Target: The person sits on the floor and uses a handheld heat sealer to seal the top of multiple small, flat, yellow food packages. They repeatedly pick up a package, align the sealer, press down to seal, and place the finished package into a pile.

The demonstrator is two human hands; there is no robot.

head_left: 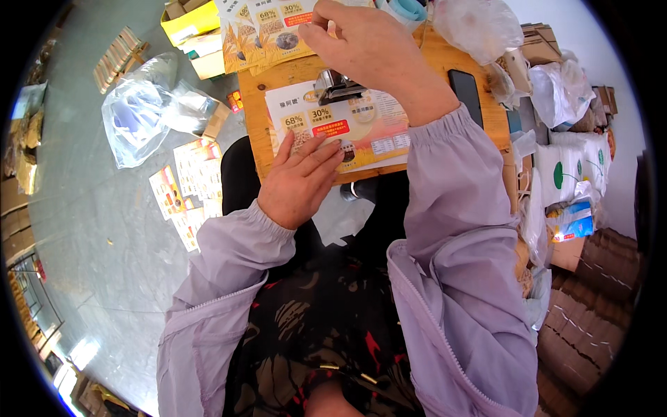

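My left hand (299, 179) lies flat with its fingers stretched over the lower left of a printed sheet (379, 128) in yellow, white and pink. The sheet rests at the near edge of a wooden table (267, 163). Above it, my right hand (368, 52) is raised with its fingers curled and its thumb drawn in toward them; what they hold, if anything, I cannot make out. Under that wrist, a shiny dark metal piece (340, 87) sits on the sheet, partly hidden by the hand. Similar printed sheets (253, 35) lie in overlapping layers at the table's far left.
A dark phone (465, 94) lies at the table's right side, near a clear plastic bag (479, 28). On the floor to the left are a bagged bundle (142, 111), a small striped stool (119, 59) and scattered printed sheets (198, 170). Brown cardboard stacks (583, 333) stand at right.
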